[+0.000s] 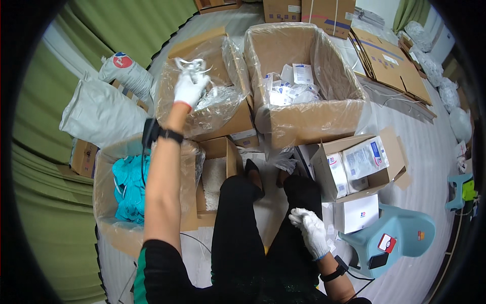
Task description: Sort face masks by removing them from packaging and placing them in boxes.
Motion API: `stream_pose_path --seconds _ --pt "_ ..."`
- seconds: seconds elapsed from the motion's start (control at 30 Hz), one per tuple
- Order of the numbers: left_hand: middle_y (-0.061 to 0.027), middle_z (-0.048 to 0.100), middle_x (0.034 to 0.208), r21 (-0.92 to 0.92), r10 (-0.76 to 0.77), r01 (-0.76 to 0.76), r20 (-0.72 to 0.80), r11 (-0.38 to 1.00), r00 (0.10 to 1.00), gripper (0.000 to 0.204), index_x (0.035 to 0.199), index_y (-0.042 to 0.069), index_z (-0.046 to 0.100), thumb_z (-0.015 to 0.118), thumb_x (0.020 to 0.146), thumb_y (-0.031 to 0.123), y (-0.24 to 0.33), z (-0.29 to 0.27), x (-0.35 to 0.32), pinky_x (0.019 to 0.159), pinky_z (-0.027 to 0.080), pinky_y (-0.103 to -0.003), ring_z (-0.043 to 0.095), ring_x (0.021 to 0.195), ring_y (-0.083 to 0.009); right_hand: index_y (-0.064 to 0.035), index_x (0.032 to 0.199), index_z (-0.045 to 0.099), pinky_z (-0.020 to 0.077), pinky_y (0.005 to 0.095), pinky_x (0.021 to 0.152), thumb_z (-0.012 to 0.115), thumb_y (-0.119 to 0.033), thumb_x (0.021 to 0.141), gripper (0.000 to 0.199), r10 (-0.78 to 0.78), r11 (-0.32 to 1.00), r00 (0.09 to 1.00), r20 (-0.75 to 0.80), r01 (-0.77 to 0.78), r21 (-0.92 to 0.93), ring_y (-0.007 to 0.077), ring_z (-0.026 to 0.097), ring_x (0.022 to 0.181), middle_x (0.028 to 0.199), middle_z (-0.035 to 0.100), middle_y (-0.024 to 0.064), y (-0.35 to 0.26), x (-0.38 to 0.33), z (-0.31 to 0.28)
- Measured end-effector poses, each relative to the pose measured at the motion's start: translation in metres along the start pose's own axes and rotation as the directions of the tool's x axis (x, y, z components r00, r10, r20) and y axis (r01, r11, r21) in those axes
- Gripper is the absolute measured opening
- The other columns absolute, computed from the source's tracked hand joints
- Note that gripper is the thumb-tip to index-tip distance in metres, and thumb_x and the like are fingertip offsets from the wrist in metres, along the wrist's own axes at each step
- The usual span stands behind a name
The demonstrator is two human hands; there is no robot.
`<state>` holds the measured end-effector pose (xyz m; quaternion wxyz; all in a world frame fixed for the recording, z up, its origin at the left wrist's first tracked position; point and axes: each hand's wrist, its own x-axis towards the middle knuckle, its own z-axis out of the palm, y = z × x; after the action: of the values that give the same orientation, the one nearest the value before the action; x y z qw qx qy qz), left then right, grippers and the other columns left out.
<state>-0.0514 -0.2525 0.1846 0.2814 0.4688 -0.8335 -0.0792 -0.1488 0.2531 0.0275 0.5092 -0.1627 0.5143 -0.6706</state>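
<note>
My left hand (pixel 189 91), in a white knitted glove, reaches into a carton (pixel 167 93) lined with clear plastic at the far left. Its fingers are closed on a bunch of thin white looped strands (pixel 194 65), whose exact kind I cannot make out. Below that hand, more whitish, shiny pieces (pixel 216 95) lie in the carton. My right hand (pixel 310 232), gloved the same way, rests on my right thigh with its fingers curled in and nothing visible in them.
A larger lined carton (pixel 298 121) holds white printed packets (pixel 296 91). Teal bundles (pixel 129 187) fill a carton at left; a small box of white material (pixel 212 185) adjoins it. At right are a box of packs (pixel 363 159) and a blue plastic chair (pixel 415 230) carrying a phone (pixel 378 260).
</note>
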Motion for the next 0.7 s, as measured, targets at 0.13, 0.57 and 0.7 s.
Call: stream_pose_path --seconds 0.13,0.57,0.7 --pt "-0.0245 0.058 0.126 -0.08 -0.086 0.094 0.095 0.992 0.992 0.054 0.13 0.003 0.054 0.065 0.08 0.022 -0.057 0.052 0.02 0.099 0.044 -0.036 0.057 0.117 -0.0363 0.0055 0.12 0.055 0.0483 0.0377 0.094 0.05 -0.034 0.1 0.044 -0.004 0.99 1.0 0.029 0.0 0.139 0.0253 0.062 0.107 0.118 0.062 0.0176 0.008 0.004 -0.008" --pt "-0.0082 0.073 0.099 -0.077 -0.281 0.286 0.077 0.955 0.957 0.026 0.103 0.002 0.071 0.073 0.077 0.007 -0.105 0.098 -0.036 0.079 0.052 -0.029 0.068 0.084 -0.0146 0.0049 0.116 0.057 0.0484 0.0326 0.092 0.041 -0.018 0.103 0.031 0.031 0.998 0.999 -0.029 -0.029 0.062 0.0211 0.063 0.103 0.116 0.063 0.0145 -0.013 0.0 -0.015" --pt "-0.0085 0.072 0.105 0.06 -0.369 0.366 0.049 0.929 0.928 0.039 0.106 0.002 0.07 0.076 0.078 0.027 -0.111 0.075 -0.037 0.083 0.051 -0.031 0.068 0.087 -0.0183 0.0004 0.11 0.062 0.0505 0.0264 0.073 0.047 -0.024 0.1 0.03 0.08 0.923 0.991 -0.105 -0.113 -0.369 0.011 0.061 0.074 0.094 0.066 0.0084 -0.082 -0.02 0.004"
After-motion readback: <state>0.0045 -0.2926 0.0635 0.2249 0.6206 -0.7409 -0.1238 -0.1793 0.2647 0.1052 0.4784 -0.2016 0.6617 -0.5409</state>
